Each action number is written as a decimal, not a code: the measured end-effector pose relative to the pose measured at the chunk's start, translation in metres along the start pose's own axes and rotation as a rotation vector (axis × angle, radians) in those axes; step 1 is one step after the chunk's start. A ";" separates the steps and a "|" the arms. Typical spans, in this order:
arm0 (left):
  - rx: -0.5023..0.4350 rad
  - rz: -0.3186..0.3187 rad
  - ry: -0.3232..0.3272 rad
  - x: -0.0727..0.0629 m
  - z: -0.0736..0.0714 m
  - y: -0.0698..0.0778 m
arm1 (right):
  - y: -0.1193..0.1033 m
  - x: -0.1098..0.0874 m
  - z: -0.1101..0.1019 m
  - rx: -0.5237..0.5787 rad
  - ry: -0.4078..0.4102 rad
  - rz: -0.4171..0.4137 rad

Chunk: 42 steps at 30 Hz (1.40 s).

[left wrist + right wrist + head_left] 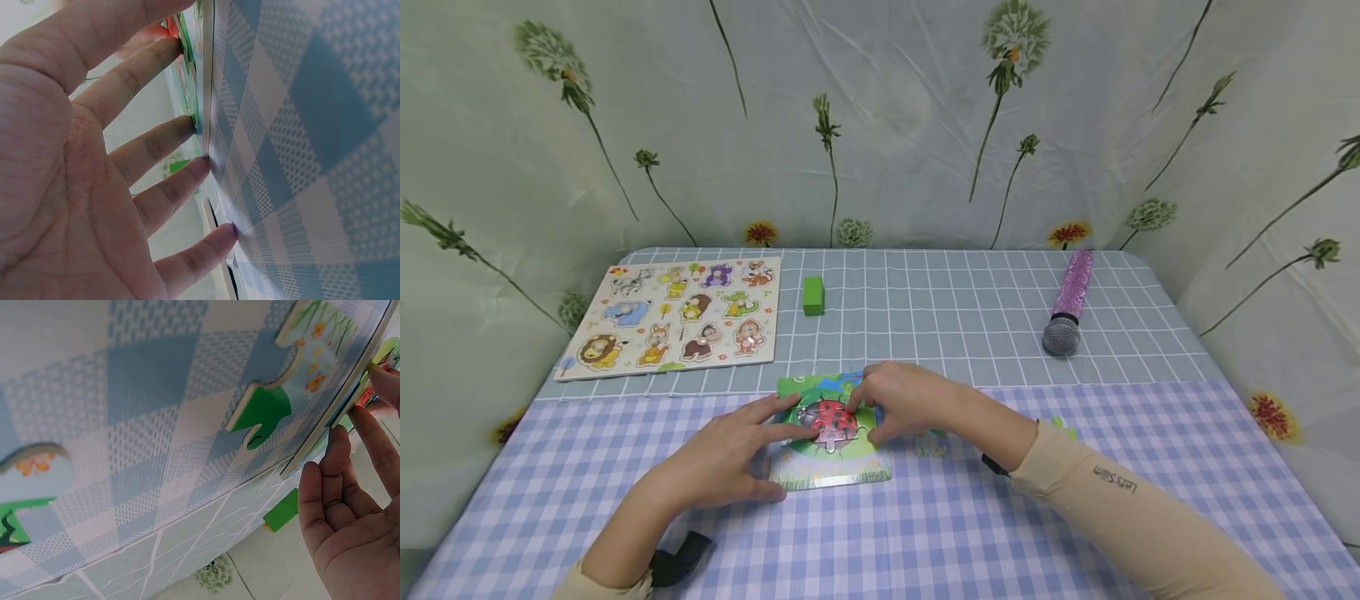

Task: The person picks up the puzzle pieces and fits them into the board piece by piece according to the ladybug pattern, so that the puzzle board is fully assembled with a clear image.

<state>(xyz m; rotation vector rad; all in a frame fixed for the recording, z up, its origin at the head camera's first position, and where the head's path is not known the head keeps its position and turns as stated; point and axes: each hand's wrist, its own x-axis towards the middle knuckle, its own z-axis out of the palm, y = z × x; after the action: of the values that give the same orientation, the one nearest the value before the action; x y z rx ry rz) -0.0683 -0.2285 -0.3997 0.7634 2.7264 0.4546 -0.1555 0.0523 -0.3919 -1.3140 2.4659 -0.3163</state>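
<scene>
A ladybug jigsaw puzzle in a flat board lies on the checked cloth between both hands. My left hand has its fingers spread over the board's left side; in the left wrist view the index and middle fingertips touch the board and the other fingers reach the cloth. My right hand is at the board's right side, its thumb and index finger pinching a light-green puzzle piece beside the red ladybug. The right hand's other fingers are curled near the board's edge in the right wrist view.
Loose puzzle pieces lie right of the board, partly under the right forearm in the head view. Farther back are a wooden animal peg puzzle, a green block and a microphone with a glittery pink handle.
</scene>
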 end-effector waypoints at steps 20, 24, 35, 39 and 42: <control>0.002 -0.004 -0.007 0.000 -0.001 0.001 | -0.002 0.001 -0.003 0.026 -0.027 0.008; 0.005 -0.005 -0.007 0.000 -0.001 0.001 | -0.002 0.001 -0.003 0.034 -0.029 0.003; 0.005 0.001 -0.005 0.000 -0.001 0.001 | -0.001 0.002 -0.004 0.050 -0.048 0.009; 0.005 0.003 -0.001 0.000 -0.002 0.001 | -0.001 0.002 -0.004 0.045 -0.049 0.013; 0.007 0.002 -0.003 0.000 -0.002 0.001 | -0.001 0.003 -0.004 0.052 -0.049 0.017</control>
<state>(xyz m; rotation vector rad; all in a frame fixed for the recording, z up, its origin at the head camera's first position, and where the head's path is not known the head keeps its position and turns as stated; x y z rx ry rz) -0.0688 -0.2279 -0.3981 0.7678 2.7261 0.4447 -0.1579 0.0497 -0.3879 -1.2636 2.4107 -0.3371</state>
